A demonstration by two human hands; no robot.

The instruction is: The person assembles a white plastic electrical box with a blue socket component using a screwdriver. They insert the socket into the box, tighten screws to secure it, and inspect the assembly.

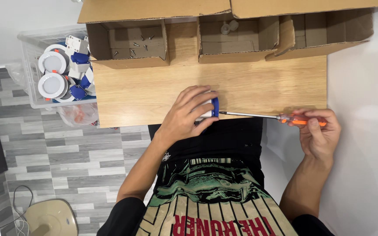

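Observation:
My left hand (188, 112) is closed over a small white part with a blue end (214, 107), pressing it on the near edge of the wooden table (154, 87). In my right hand (319, 131) I grip the orange handle of a screwdriver (300, 119). Its thin metal shaft runs left, level with the table edge, and its tip meets the blue end of the part. Most of the white part is hidden under my fingers.
Three open cardboard boxes line the far side: the left box (127, 43) holds several loose screws, the middle box (230, 37) small grey pieces, the right box (329, 28) looks empty. A clear plastic bin (31, 65) of round white and blue fittings sits left of the table.

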